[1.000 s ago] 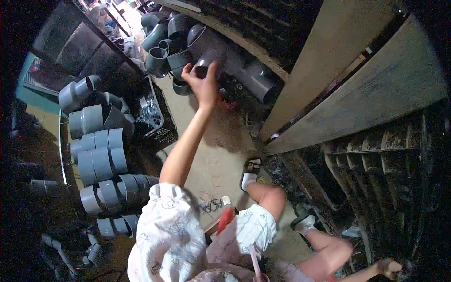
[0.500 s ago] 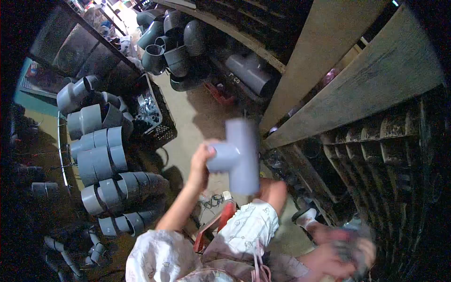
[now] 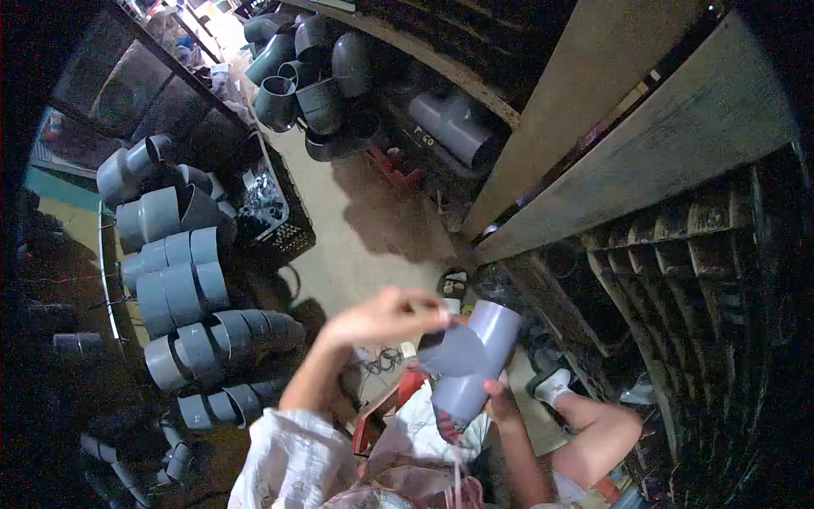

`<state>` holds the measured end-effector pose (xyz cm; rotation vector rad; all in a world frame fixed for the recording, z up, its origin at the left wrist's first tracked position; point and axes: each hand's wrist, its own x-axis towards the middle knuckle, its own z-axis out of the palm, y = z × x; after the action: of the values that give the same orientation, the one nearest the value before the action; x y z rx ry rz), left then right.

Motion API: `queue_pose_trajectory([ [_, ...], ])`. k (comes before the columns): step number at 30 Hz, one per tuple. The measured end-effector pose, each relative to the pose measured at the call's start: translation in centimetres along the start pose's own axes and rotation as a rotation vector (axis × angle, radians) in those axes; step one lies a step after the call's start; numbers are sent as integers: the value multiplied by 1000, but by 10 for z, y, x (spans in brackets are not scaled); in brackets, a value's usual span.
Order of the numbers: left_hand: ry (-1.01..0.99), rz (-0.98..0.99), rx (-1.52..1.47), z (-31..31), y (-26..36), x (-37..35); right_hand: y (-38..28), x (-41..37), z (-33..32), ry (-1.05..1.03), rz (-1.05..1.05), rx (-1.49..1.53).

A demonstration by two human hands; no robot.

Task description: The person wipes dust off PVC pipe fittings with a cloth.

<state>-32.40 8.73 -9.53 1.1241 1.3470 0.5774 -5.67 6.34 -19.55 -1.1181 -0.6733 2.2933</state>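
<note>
A grey plastic pipe tee (image 3: 487, 339) is tilted in front of my lap. My right hand (image 3: 500, 400) grips it from the lower right, thumb on the barrel and the other fingers hidden behind. Over the tee's side branch (image 3: 458, 352) is my left hand (image 3: 381, 316), slightly blurred, its fingertips brought together at the branch's upper edge. Whether anything is between those fingertips I cannot make out. Something red and dark patterned, like cloth (image 3: 449, 424), shows at the tee's lower opening.
Rows of grey pipe fittings (image 3: 182, 297) line the left, beside a black crate (image 3: 292, 233) of small parts. More large elbows (image 3: 352, 68) are piled at the back. Wooden boards (image 3: 627, 170) and a dark slotted rack (image 3: 695, 263) rise on the right. A red stool (image 3: 373, 416) is below.
The tee has come down and to the right, tilting over. My left hand has left its side grip on the branch for the upper edge. My right hand, blurred at far right, now grips the tee.
</note>
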Motion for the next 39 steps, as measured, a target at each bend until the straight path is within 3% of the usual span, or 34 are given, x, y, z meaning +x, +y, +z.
queue_pose_trajectory([
  [1, 188, 89, 53, -17, 4, 13, 14, 10, -16, -41, -72, -49],
  [2, 373, 176, 108, -36, 9, 28, 26, 13, -26, 48, -51, -120],
  [4, 626, 95, 126, -86, 11, 72, 50, 19, -43, 226, -10, -259],
  [5, 772, 244, 114, -112, 4, 102, 67, 27, -58, 322, -77, -223],
  [6, 898, 255, 114, -131, 12, 122, 58, 28, -53, 342, -15, -131],
  [8, 1107, 262, 491, -178, 1, 172, 29, 28, -32, 385, 108, 53],
  [9, 1082, 199, 621, -198, -7, 192, 51, 37, -59, 400, 111, 105],
  [12, 949, -45, 953, -227, -14, 228, 54, 41, -44, 435, 5, 244],
  [14, 790, -278, 1066, -226, -14, 241, 53, 41, -41, 474, -8, 253],
  [15, 779, -353, 980, -238, -17, 252, 51, 42, -38, 490, -2, 240],
  [16, 663, -343, 1049, -238, -16, 250, 51, 39, -39, 504, 14, 227],
  [17, 685, -313, 1096, -247, -33, 264, 51, 38, -39, 512, 24, 211],
  [20, 837, -286, 1115, -271, -58, 297, 56, 37, -36, 530, 45, 195],
  [24, 975, -209, 1073, -261, -57, 289, 58, 36, -34, 546, 55, 182],
  [27, 943, -68, 986, -287, -88, 312, 61, 36, -33, 553, 68, 165],
  [30, 889, 0, 1108, -292, -87, 306, 61, 39, -29, 543, 75, 165],
  [34, 794, 1, 1292, -290, -79, 301, 60, 42, -27, 533, 78, 156],
  [39, 779, -126, 1267, -271, -62, 287, 59, 44, -24, 518, 81, 152],
])
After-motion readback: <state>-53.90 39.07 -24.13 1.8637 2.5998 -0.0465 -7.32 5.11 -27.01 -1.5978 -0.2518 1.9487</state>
